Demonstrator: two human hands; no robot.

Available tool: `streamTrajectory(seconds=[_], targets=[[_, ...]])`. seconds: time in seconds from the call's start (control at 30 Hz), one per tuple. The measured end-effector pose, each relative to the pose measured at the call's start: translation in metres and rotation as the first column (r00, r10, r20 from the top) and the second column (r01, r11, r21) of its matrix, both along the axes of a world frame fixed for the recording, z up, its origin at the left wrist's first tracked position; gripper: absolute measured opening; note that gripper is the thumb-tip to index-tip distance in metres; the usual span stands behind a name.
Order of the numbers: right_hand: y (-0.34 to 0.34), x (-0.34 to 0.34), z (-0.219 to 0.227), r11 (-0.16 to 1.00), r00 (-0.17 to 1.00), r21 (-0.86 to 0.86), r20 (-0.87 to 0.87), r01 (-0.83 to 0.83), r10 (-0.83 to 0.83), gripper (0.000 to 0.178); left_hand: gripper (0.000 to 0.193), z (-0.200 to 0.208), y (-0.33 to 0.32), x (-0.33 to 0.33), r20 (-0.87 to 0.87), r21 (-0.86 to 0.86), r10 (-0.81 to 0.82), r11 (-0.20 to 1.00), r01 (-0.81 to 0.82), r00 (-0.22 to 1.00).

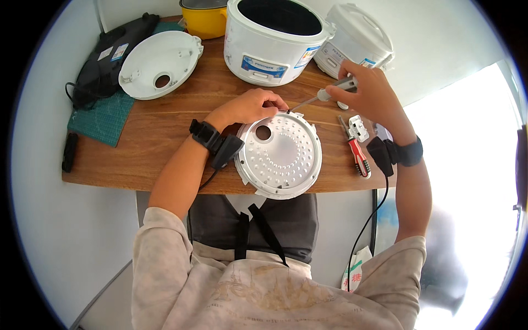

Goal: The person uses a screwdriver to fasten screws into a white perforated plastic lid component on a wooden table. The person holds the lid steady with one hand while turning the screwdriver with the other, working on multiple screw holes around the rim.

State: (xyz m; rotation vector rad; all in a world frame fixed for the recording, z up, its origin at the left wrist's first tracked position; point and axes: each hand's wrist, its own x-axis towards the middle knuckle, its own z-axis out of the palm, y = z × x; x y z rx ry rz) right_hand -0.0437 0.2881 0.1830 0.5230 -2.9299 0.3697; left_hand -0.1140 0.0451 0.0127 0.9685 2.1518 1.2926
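The right hand [373, 91] grips a grey-handled metal screwdriver [324, 94]. The left hand [250, 107] touches a round, dimpled silver disc [281, 151]; whether pinching, I cannot tell.

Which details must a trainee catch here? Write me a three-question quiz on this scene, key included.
1. What does the person's right hand hold?
2. True or false: on the wooden table, the red-handled screwdriver lies to the right of the round silver disc.
3. Pick one. The cutting mat at the left is: a) red, b) green, c) yellow.

Key: 1. A grey-handled screwdriver. 2. True. 3. b.
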Motion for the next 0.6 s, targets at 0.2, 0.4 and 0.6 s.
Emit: streamTrajectory(seconds=[0.2,0.4,0.6], targets=[[0.028,0.063,-0.013,0.881,0.943,-0.365,-0.019,0.303,-0.332,0.03,0.029,0.0,0.001,0.0,-0.063,-0.019,0.013,1.0,-0.015,0.998],[0.05,0.131,-0.067,0.458,0.876,-0.79,0.196,0.407,-0.441,0.023,0.031,0.004,0.004,0.006,-0.083,-0.047,0.024,0.998,-0.028,0.996],[0.04,0.148,-0.121,0.119,0.896,-0.926,0.307,0.359,-0.32,0.022,0.033,0.006,0.006,0.007,-0.128,-0.067,0.021,0.997,-0.03,0.992]])
